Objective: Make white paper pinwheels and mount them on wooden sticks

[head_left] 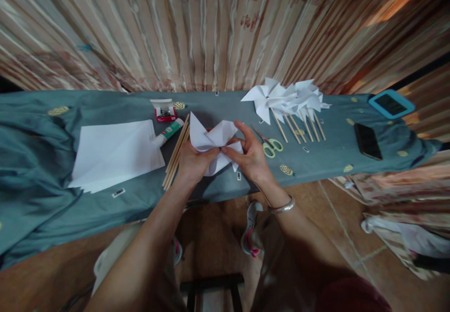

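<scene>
Both hands hold a white paper pinwheel (220, 136) over the front part of the table. My left hand (193, 162) is closed on its left side, thumb pressed at the centre. From the right, my right hand (251, 155) grips it, its thumb also at the centre and its index finger raised along the far edge. Whether a pin sits under the thumbs I cannot tell. Wooden sticks (176, 152) lie just left of my left hand. Scissors with green handles (272, 148) rest to the right of my right hand.
White paper sheets (116, 155) are stacked at the left, beside a glue tube (168, 133) and a red box of pins (165, 115). Finished pinwheels on sticks (269, 98) lie at the back right. Farther right are a black phone (367, 140) and a blue-framed device (392, 103).
</scene>
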The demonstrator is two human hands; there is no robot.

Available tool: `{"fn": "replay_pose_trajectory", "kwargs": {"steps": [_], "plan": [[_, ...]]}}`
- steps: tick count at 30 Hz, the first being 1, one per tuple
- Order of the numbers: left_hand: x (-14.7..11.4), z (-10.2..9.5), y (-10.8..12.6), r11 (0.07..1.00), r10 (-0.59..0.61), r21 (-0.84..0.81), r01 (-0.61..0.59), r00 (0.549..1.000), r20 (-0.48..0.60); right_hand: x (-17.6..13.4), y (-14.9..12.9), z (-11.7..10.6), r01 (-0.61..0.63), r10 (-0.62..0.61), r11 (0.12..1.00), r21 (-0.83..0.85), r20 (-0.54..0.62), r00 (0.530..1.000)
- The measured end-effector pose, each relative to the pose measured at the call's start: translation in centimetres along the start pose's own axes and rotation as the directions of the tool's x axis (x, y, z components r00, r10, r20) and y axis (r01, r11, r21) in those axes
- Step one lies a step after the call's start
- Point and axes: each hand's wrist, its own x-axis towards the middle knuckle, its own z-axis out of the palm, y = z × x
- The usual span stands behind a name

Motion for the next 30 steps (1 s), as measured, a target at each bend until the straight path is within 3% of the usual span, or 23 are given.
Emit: {"fn": "replay_pose_trajectory", "kwargs": {"steps": [30], "plan": [[0.3, -0.2, -0.5, 1.0, -0.002, -0.018, 0.002, 1.0, 0.002, 0.1, 0.2, -0.1, 0.014, -0.014, 1.0, -0.002, -0.001, 1.0]]}}
